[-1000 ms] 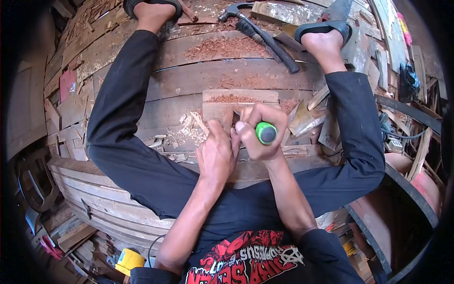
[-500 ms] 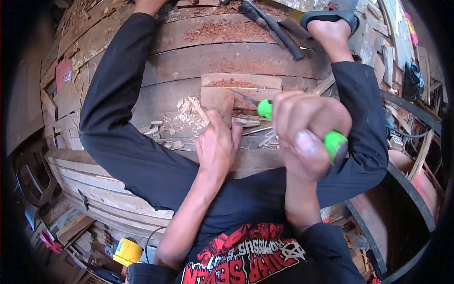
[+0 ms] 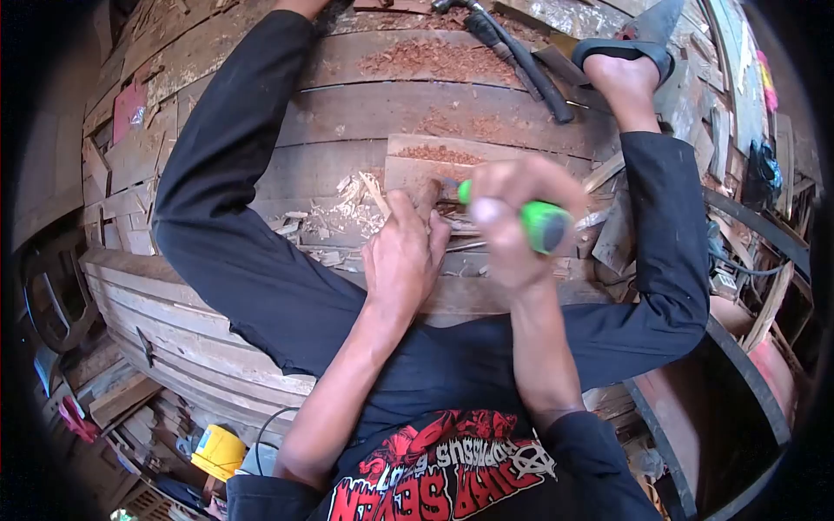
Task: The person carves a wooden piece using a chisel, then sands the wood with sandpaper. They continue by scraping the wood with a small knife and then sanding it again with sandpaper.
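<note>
My left hand (image 3: 400, 252) is closed around a small reddish-brown wooden piece (image 3: 429, 193), whose upper end shows above the fingers. My right hand (image 3: 517, 217) is wrapped around a tool with a bright green and black handle (image 3: 545, 227), blurred by motion. Its narrow metal shaft (image 3: 448, 184) points left and reaches the wooden piece; whether it touches cannot be made out. Beneath both lies a flat board (image 3: 408, 165) with reddish shavings on it. Pale wood shavings (image 3: 352, 204) lie just left of the wooden piece.
A hammer (image 3: 521, 69) with a black handle lies ahead on the plank floor (image 3: 347, 113). Beside it, near my sandalled foot (image 3: 624, 74), is a saw blade (image 3: 660, 22). A yellow container (image 3: 219, 451) stands at lower left. Stacked planks (image 3: 174, 334) run under my left leg.
My right hand has moved left with the green-handled tool, bringing it nearer the wooden piece. My left hand keeps its grip. The whole view has shifted slightly.
</note>
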Tool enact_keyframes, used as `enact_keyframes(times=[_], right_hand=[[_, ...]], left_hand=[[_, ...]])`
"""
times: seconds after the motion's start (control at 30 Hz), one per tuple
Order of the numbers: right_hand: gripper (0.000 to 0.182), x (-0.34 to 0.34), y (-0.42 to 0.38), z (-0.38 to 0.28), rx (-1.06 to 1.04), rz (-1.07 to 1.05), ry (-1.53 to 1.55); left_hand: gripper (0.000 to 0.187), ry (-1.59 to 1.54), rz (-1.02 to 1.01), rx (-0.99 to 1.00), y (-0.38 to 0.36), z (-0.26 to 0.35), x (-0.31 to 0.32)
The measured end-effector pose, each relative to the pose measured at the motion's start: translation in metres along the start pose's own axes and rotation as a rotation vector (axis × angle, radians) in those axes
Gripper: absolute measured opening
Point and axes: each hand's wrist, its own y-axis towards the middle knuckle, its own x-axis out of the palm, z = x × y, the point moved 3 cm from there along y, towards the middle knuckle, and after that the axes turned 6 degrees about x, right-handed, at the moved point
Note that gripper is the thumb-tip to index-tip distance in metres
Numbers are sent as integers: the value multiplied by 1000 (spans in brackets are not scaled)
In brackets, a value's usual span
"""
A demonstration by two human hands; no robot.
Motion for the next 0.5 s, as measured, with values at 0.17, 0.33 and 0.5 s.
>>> enact_keyframes(times=[0.17, 0.33, 0.5], right_hand=[[29, -2, 1, -12, -151, -165, 8], [26, -2, 5, 0, -121, -65, -53], [26, -13, -2, -3, -54, -79, -54]], left_hand=[[37, -7, -41, -10, -6, -2, 9], [46, 7, -28, 51, -1, 2, 3], [46, -39, 3, 40, -2, 3, 3]])
